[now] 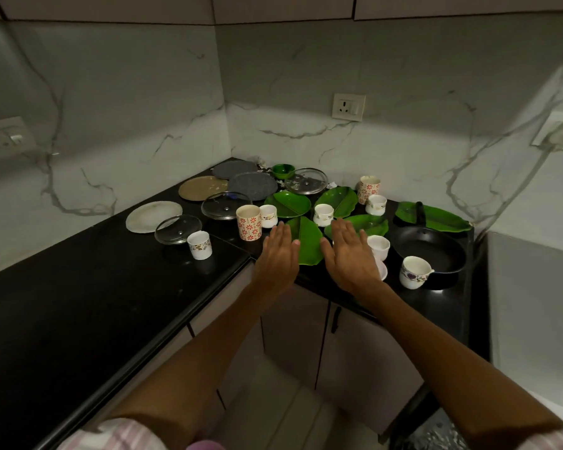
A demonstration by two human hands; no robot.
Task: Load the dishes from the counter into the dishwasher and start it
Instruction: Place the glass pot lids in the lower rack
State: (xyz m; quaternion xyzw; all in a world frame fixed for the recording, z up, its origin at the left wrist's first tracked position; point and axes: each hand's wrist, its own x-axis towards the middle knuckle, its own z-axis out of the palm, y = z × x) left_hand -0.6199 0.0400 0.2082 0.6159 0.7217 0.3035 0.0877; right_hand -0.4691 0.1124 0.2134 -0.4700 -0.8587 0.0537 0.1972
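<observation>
Both hands, left [278, 254] and right [350, 254], are held flat with fingers spread, gripping nothing, either side of a green leaf plate [304, 240]. Cups, lids, plates and a black pan [429, 251] are spread on the black worktop [95, 287].

We see two bare forearms and two bare hands — the left hand [278, 254] and the right hand [350, 254] — with no rings, watch or bracelets that we can make out. At the lower edge, short sleeves [117, 435] show a pale pink-and-white check — soft fabric, slightly blurred.
</observation>
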